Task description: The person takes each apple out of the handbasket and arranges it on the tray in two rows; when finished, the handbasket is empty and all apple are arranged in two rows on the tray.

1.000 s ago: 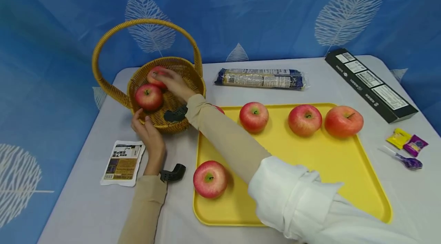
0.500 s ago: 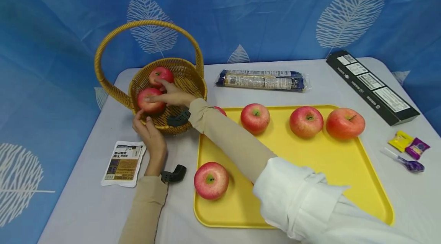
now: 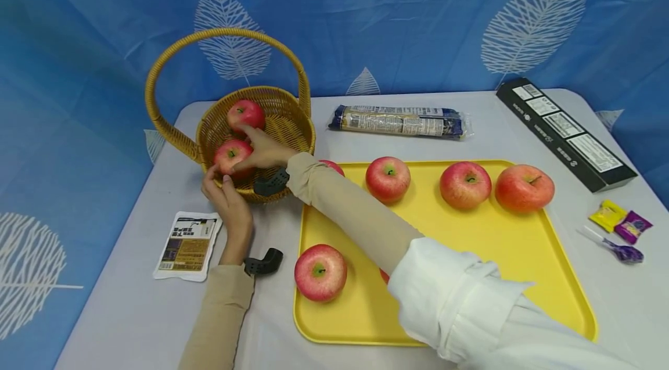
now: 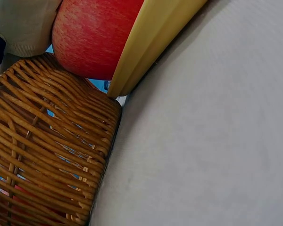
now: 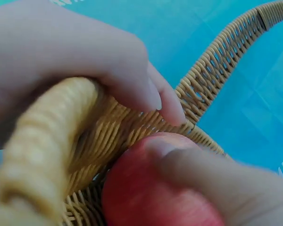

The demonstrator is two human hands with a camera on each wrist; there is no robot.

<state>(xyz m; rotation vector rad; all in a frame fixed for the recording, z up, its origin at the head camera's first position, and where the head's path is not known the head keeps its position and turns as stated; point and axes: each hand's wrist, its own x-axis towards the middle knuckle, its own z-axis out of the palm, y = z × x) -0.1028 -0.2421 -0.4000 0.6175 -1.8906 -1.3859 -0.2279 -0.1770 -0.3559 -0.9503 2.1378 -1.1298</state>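
Two red apples lie in the wicker basket. My right hand holds the nearer apple, its thumb on one side and its fingers on the other. In the right wrist view the thumb presses on that apple. The farther apple sits just beyond my right fingers. My left hand grips the near left rim of the basket from outside; its fingers reach over the rim in the right wrist view. The basket's woven side fills the left of the left wrist view.
Several apples rest on a yellow tray, partly covered by my right sleeve. Behind it lies a long wrapped packet. A black box, candies and a lollipop sit right. A flat pouch lies left.
My right hand has gone from the farther apple to the nearer one, which has shifted slightly toward me and to the right. My left hand stays at the rim.
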